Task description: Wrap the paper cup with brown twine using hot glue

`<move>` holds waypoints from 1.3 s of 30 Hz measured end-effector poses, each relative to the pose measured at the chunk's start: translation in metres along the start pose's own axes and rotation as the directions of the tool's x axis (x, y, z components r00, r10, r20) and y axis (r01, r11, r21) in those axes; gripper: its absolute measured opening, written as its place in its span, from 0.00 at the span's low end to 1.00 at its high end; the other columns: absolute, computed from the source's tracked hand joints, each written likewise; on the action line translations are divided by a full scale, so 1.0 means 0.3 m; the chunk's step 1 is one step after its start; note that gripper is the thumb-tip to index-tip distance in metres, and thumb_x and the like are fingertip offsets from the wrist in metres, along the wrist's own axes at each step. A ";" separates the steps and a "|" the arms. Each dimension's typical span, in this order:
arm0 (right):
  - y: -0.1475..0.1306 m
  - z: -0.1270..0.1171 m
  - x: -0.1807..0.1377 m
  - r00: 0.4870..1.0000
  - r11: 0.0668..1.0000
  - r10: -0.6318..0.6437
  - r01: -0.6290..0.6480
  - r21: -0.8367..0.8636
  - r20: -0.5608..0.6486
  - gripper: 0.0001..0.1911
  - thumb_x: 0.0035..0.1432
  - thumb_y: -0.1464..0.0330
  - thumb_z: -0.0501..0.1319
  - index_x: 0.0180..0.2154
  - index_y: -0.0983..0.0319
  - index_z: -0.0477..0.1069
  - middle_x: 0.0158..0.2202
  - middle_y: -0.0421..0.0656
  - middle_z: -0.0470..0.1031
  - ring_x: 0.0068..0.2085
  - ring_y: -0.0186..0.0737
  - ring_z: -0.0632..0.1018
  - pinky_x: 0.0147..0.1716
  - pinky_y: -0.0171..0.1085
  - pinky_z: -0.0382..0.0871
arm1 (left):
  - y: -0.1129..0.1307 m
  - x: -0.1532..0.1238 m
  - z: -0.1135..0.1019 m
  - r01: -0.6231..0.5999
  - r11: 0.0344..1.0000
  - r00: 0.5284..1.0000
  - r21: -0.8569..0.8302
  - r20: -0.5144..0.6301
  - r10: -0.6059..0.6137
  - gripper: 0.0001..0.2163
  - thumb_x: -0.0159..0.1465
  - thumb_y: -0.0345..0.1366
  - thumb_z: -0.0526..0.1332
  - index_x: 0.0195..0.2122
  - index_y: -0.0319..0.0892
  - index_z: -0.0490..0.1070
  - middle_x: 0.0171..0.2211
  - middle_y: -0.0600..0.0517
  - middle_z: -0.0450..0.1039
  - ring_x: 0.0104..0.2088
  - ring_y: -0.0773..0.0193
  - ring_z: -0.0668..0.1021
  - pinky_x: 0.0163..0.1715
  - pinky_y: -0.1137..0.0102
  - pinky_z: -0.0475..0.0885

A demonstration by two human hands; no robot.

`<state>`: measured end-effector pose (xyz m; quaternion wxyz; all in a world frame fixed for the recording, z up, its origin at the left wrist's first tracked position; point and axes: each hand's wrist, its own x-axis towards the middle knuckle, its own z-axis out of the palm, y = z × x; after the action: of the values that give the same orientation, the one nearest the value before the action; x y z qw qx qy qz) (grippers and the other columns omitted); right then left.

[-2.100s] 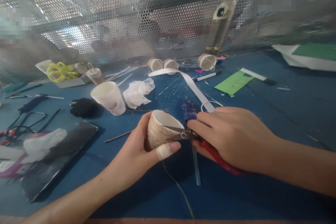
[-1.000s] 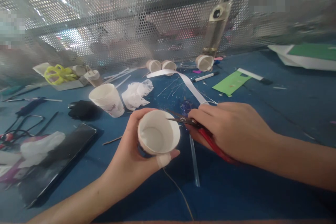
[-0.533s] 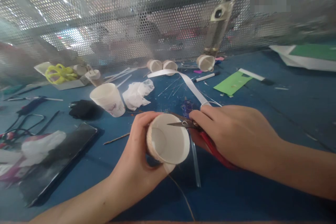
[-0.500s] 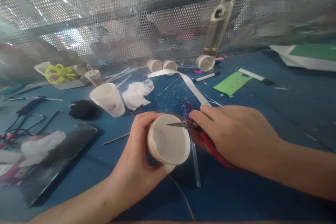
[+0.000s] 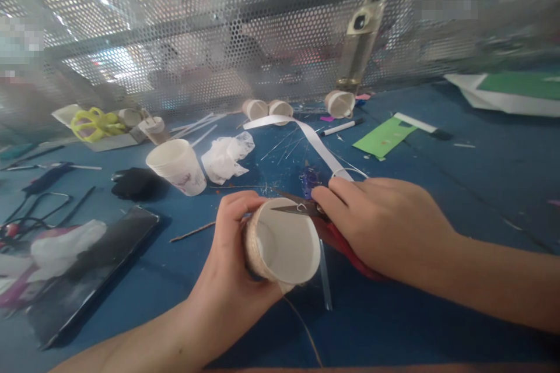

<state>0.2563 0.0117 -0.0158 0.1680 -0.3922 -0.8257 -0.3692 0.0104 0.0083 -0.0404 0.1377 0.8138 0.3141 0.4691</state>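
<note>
My left hand [image 5: 236, 250] is wrapped around a paper cup [image 5: 291, 245] with twine wound about its outside, its mouth tilted toward me. In my right hand [image 5: 380, 221] is a pair of red-handled scissors [image 5: 350, 250]. The blades lie across the cup's far rim, one over the mouth and the other behind, slightly apart. A loose strand of twine [image 5: 304, 326] hangs below the cup toward the table's front edge. Whether the blades touch the cup I cannot tell.
A stack of paper cups [image 5: 179, 166], crumpled tissue [image 5: 228, 157] and a black pouch [image 5: 94, 274] lie left. Behind are a white paper strip [image 5: 317, 143], a marker [image 5: 343, 127], green paper [image 5: 385, 137] and a bottle [image 5: 361, 41] by the perforated metal panel [image 5: 219, 41].
The cup has dipped slightly and its mouth turns a little more toward me. The scissors stay at its far rim, shifted slightly left. The whole view has moved a little.
</note>
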 end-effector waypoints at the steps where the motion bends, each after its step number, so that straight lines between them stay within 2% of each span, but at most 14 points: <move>1: 0.002 0.001 0.000 1.000 1.000 -0.001 0.001 -0.003 -0.002 0.10 0.64 0.77 0.59 0.31 0.59 0.72 0.23 0.39 0.71 0.19 0.41 0.71 0.23 0.38 0.56 | -0.001 0.000 -0.001 -0.002 1.000 1.000 -0.007 0.000 0.002 0.41 0.52 0.25 0.79 0.63 0.49 0.61 0.55 0.50 0.67 0.56 0.59 0.77 0.57 0.68 0.75; 11: 0.024 -0.002 0.008 0.994 0.999 -0.019 0.015 -0.044 -0.105 0.12 0.67 0.75 0.60 0.31 0.60 0.75 0.22 0.38 0.70 0.19 0.39 0.69 0.22 0.38 0.56 | -0.014 -0.004 -0.005 -0.031 0.996 0.999 -0.088 0.021 0.033 0.43 0.53 0.28 0.81 0.65 0.49 0.61 0.56 0.48 0.67 0.57 0.57 0.77 0.57 0.66 0.76; 16: 0.025 -0.006 0.011 0.993 0.998 -0.023 0.017 -0.058 -0.118 0.13 0.69 0.74 0.61 0.29 0.60 0.75 0.22 0.38 0.69 0.19 0.39 0.68 0.23 0.39 0.57 | -0.011 -0.002 -0.010 -0.043 0.994 0.998 -0.097 0.042 0.047 0.42 0.53 0.29 0.82 0.64 0.49 0.60 0.56 0.47 0.67 0.55 0.57 0.77 0.55 0.66 0.77; 22: 0.036 0.000 0.012 0.993 0.998 -0.027 0.020 -0.062 -0.118 0.14 0.69 0.73 0.61 0.28 0.58 0.71 0.22 0.38 0.67 0.19 0.39 0.65 0.23 0.39 0.54 | -0.012 0.002 -0.013 -0.016 0.994 0.999 -0.110 0.047 0.021 0.42 0.53 0.30 0.82 0.64 0.51 0.61 0.55 0.48 0.68 0.55 0.55 0.78 0.55 0.62 0.78; 27: 0.039 0.003 0.004 0.990 0.999 -0.025 0.019 -0.045 -0.138 0.15 0.70 0.71 0.61 0.28 0.59 0.71 0.22 0.37 0.67 0.21 0.36 0.61 0.23 0.38 0.52 | -0.006 0.010 -0.010 -0.039 0.994 0.999 -0.101 0.029 0.042 0.43 0.51 0.30 0.82 0.63 0.52 0.61 0.53 0.48 0.68 0.52 0.53 0.79 0.51 0.59 0.80; 31: 0.043 -0.006 0.007 0.988 0.999 -0.028 0.023 -0.035 -0.153 0.13 0.72 0.70 0.61 0.31 0.60 0.74 0.23 0.37 0.68 0.23 0.36 0.62 0.25 0.38 0.53 | 0.000 0.011 -0.009 -0.075 0.994 0.997 -0.082 0.018 0.076 0.44 0.50 0.29 0.82 0.64 0.52 0.61 0.53 0.46 0.69 0.52 0.51 0.79 0.49 0.58 0.81; 35: 0.044 -0.018 0.015 0.985 1.000 -0.017 0.014 -0.021 -0.170 0.11 0.71 0.73 0.60 0.33 0.60 0.75 0.25 0.37 0.70 0.23 0.36 0.62 0.26 0.38 0.54 | 0.000 0.007 -0.013 -0.141 0.986 0.988 -0.092 0.045 0.145 0.44 0.51 0.30 0.82 0.66 0.48 0.61 0.54 0.43 0.70 0.54 0.51 0.78 0.51 0.59 0.80; 39: 0.044 -0.020 0.019 0.981 1.000 -0.013 0.008 -0.027 -0.195 0.11 0.70 0.74 0.61 0.34 0.60 0.77 0.26 0.37 0.73 0.23 0.36 0.62 0.26 0.38 0.54 | 0.001 0.004 -0.017 -0.123 0.987 0.989 -0.105 0.064 0.130 0.46 0.51 0.29 0.82 0.67 0.49 0.60 0.55 0.43 0.69 0.55 0.49 0.78 0.51 0.58 0.80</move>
<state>0.2628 0.0159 -0.0023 0.2409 -0.3521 -0.8023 -0.4176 0.0066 0.0085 -0.0367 0.1598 0.8403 0.2325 0.4630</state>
